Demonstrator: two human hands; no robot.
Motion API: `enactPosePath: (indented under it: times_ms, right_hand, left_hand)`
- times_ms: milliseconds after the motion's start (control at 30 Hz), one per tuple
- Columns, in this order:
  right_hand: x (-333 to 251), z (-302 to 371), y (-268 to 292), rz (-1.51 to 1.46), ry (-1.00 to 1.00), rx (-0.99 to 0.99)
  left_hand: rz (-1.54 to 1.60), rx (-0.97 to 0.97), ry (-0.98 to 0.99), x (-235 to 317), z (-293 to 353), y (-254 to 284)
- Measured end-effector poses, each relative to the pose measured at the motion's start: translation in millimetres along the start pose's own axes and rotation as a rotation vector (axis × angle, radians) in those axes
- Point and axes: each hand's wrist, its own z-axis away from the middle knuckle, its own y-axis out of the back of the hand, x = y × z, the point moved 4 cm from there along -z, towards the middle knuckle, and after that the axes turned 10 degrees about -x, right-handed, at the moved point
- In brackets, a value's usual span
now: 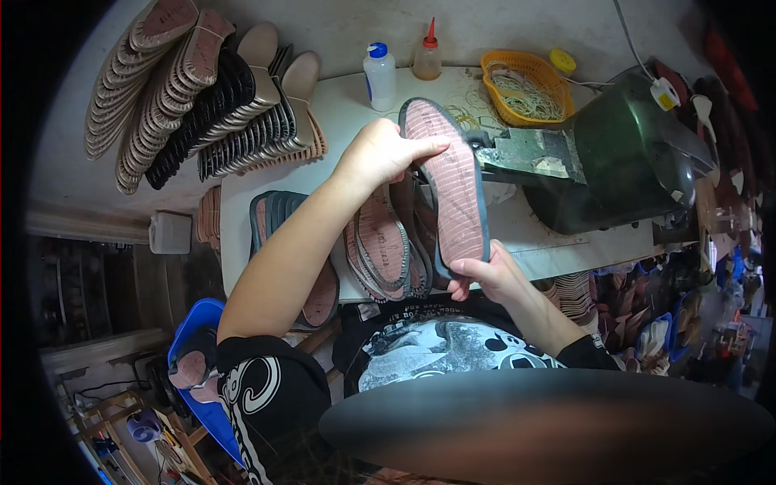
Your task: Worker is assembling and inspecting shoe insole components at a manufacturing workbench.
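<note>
A pink shoe insole point(446, 182) with a dark grey edge is held up above the table, its ribbed pink face showing. My left hand point(388, 152) grips its upper end, the thumb lying across the pink face. At the lower end, my right hand point(489, 273) pinches the edge between thumb and fingers. Under my left forearm and beside the held insole stands a bundle of pink insoles point(381, 242). Another row of grey-edged insoles point(279, 217) is farther left, partly covered by my left arm.
Banded stacks of insoles point(145, 89) lean at the back left. A white bottle point(380, 81), a red-tipped glue bottle point(428, 56) and an orange basket point(529, 113) of rubber bands line the back. To the right sits a green machine point(622, 153). A blue bin point(206, 315) is lower left.
</note>
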Motion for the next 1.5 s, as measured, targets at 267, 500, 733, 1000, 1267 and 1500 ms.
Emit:
enactPosePath:
  times_ms: [267,500,733,1000,1267,1500]
  right_hand:
    - [-31,-21,-21,-0.260,0.322,0.203]
    - [-56,-38,-6,-0.335,0.339,0.284]
    - [-63,-55,5,-0.358,0.359,0.314]
    - [-67,-60,4,-0.340,0.367,0.339]
    - [-75,-57,7,-0.318,0.272,0.302]
    - [-79,-52,9,-0.379,0.278,0.243]
  left_hand:
    - [0.000,-0.090,0.049,1,-38,19]
    - [-0.359,0.143,-0.113,1,-88,52]
    - [-0.443,-0.757,-0.572,56,-84,17]
    - [-0.488,-0.819,-0.280,60,-85,24]
    - [-0.541,-0.654,-0.264,52,-48,31]
    - [-0.103,-0.668,-0.209,19,-27,13]
